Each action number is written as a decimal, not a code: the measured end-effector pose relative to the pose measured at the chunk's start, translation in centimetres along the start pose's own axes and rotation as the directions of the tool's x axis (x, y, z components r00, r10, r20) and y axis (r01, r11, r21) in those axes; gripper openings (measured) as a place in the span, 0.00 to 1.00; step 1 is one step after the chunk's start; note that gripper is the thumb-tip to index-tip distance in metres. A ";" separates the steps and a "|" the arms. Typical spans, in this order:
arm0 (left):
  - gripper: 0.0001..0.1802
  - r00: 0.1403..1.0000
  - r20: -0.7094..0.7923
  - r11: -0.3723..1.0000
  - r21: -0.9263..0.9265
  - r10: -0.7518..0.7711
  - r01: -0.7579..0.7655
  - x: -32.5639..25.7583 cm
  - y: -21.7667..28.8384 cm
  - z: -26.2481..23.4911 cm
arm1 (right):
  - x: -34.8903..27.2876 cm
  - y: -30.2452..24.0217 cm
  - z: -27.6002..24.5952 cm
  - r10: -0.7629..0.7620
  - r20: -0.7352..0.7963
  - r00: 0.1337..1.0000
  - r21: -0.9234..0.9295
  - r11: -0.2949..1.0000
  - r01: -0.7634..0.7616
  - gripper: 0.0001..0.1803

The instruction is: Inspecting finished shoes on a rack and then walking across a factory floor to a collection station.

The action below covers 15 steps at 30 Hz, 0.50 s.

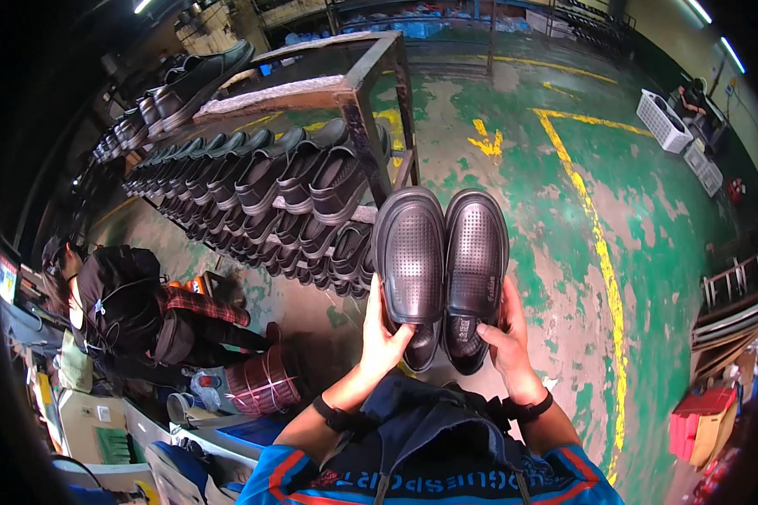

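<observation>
A pair of black slip-on shoes with perforated uppers is held up side by side in front of me, toes pointing away. My left hand (385, 337) grips the left shoe (411, 248), its thumb at the shoe's opening and its fingers along the outer side. Around the right shoe (477, 248) my right hand (507, 337) is closed in the same way, thumb on the inner edge of the opening. The two shoes touch or nearly touch along their inner sides. My fingers are partly hidden behind the soles.
To the left stands a metal rack (370, 76) with several rows of black shoes (261, 177). A person in dark clothes (118, 295) sits beyond it at lower left. Yellow lines (594, 227) cross the worn green floor. At right are a white crate (664, 122) and a red box (703, 412).
</observation>
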<state>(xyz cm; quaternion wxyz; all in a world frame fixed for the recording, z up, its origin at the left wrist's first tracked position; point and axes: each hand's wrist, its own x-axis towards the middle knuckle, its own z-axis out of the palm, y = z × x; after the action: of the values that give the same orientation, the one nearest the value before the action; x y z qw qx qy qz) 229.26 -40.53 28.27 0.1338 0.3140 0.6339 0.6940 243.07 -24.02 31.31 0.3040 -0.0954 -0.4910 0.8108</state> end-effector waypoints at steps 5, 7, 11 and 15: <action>0.48 0.997 0.053 0.998 -0.028 -0.058 0.059 -0.4 -0.1 0.6 | -1.0 0.4 -1.2 0.047 -0.056 0.997 0.033 0.998 -0.045 0.50; 0.47 0.998 0.056 0.999 0.006 -0.036 0.036 -0.6 -0.1 0.7 | -1.5 1.0 -1.8 0.059 -0.071 0.996 0.027 0.998 -0.058 0.50; 0.46 0.994 0.095 0.998 -0.038 -0.052 0.056 -1.0 -0.2 1.0 | -2.2 1.1 -2.2 0.047 -0.094 0.994 0.036 0.998 -0.044 0.51; 0.46 0.994 0.101 0.998 -0.036 -0.045 0.049 -1.6 -0.3 1.1 | -3.0 1.0 -2.3 0.037 -0.105 0.994 0.040 0.999 -0.033 0.50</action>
<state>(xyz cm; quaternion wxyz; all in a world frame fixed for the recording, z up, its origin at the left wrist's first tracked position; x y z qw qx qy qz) 231.07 -40.49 27.57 0.1878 0.3309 0.6201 0.6860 246.07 -24.44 28.89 0.3171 -0.1411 -0.4568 0.8190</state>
